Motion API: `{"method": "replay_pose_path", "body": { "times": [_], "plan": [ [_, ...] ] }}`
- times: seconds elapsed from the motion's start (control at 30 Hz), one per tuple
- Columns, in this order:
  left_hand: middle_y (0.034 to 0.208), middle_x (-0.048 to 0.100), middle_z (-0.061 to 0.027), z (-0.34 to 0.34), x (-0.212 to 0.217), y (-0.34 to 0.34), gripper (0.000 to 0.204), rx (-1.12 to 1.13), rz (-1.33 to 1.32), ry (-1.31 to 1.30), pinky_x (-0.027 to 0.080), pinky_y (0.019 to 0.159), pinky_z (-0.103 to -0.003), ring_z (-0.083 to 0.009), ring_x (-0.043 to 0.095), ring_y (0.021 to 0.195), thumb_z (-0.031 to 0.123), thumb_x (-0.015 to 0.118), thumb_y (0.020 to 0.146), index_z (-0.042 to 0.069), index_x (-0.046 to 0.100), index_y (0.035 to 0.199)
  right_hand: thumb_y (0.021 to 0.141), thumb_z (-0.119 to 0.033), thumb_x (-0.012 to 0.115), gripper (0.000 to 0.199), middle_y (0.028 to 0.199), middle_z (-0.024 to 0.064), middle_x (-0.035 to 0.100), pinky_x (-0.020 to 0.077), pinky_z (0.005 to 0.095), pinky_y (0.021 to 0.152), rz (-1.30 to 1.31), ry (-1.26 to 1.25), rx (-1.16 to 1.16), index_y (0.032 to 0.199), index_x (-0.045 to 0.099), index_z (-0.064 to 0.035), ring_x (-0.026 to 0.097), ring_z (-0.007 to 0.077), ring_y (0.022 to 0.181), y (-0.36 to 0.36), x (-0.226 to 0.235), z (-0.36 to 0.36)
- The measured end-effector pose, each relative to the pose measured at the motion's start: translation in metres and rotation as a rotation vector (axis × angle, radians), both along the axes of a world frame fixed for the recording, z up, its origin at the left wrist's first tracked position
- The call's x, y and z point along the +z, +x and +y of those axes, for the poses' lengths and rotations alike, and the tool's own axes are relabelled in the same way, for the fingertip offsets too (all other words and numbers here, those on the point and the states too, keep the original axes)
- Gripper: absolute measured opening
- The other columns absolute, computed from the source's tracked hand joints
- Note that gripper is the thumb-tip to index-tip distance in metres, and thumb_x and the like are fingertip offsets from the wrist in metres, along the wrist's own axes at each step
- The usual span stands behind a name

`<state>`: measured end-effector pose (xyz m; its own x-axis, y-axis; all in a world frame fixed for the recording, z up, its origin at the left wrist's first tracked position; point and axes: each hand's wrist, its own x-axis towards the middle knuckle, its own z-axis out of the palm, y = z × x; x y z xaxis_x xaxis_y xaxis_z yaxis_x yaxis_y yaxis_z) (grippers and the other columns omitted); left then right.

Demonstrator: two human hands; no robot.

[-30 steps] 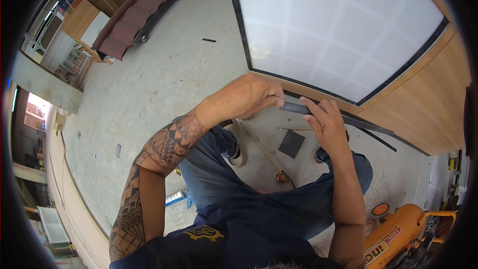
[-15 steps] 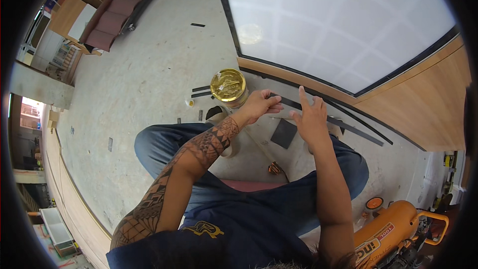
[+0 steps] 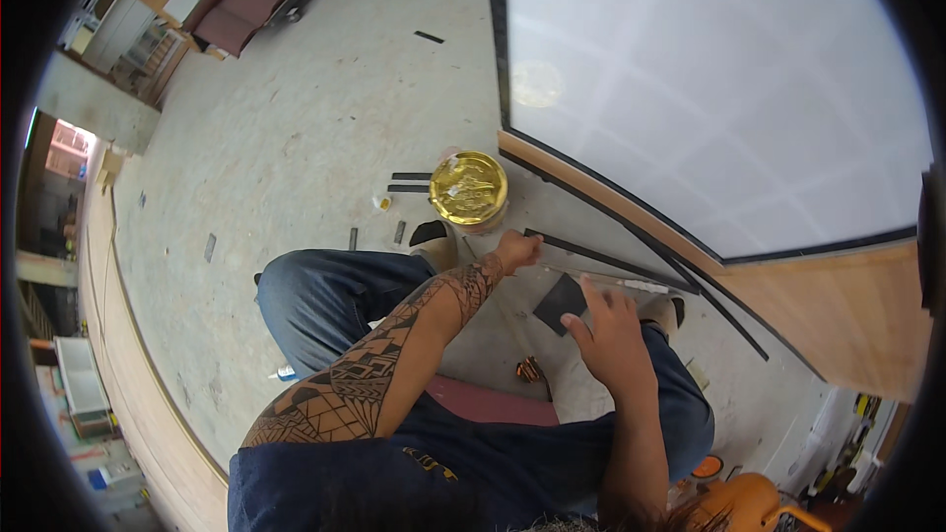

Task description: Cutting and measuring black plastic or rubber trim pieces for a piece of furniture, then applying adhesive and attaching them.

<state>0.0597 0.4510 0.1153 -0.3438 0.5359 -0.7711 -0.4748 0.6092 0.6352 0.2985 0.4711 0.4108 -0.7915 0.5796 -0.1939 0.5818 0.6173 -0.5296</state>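
On the far left, well away from the work, a long wooden board point(image 3: 148, 404) ran along the floor's edge, and the bare concrete floor point(image 3: 296, 138) between it and the seated person lay mostly open, with only a few short dark offcuts point(image 3: 409, 182) scattered near the knees. Just left of the hands stood a round can with a gold lid point(image 3: 469, 189), lid in place, close beside the working spot but not touching either hand. The left hand point(image 3: 518, 251) was closed in a pinch on the near end of a thin black trim strip point(image 3: 611, 261), which ran rightward along the floor toward the wooden base rail point(image 3: 631, 212) of a large frosted glass panel point(image 3: 709, 89) framed in black. Further right, the right hand point(image 3: 609, 330) hovered open with fingers spread over the strip and a small dark square piece point(image 3: 560, 303); whether it touched them could not be told. By my reading the strip was loose on the floor and not yet seated against the panel's edge, so fitting remained ahead. Room looked tight to the right, where the rail and a second black strip point(image 3: 724, 310) crossed, and an orange machine point(image 3: 749, 507) sat behind; leftward the floor offered free space.
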Motion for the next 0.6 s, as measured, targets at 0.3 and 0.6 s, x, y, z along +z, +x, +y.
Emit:
{"method": "replay_pose_path", "body": {
  "times": [0.3, 0.6],
  "plan": [
    [0.074, 0.073, -0.0051, -0.115, 0.006, -0.112, 0.026, -1.16, -0.038, -0.274, 0.052, 0.058, -0.031, -0.0136, 0.066, 0.062, 0.02, 0.064, 0.096, 0.006, 0.073, 0.076, 0.098, -0.03, 0.073, 0.067, 0.117, 0.0274, 0.066, 0.0512, 0.0513, 0.098, -0.069, -0.205, 0.054, 0.154, 0.052, -0.0011, 0.063, 0.0453, 0.111, -0.011, 0.008, -0.005],
    [0.112, 0.075, -0.0224, -0.106, -0.005, -0.256, 0.032, -0.526, 0.854, -0.55, 0.061, 0.086, -0.047, -0.0356, 0.075, 0.101, 0.021, 0.065, 0.096, 0.001, 0.071, 0.12, 0.097, -0.031, 0.075, 0.068, 0.111, 0.0277, 0.067, 0.053, 0.0506, 0.092, -0.125, -0.208, 0.069, 0.153, 0.053, 0.0001, 0.065, 0.0455, 0.104, -0.021, 0.003, 0.0]
  ]
}}
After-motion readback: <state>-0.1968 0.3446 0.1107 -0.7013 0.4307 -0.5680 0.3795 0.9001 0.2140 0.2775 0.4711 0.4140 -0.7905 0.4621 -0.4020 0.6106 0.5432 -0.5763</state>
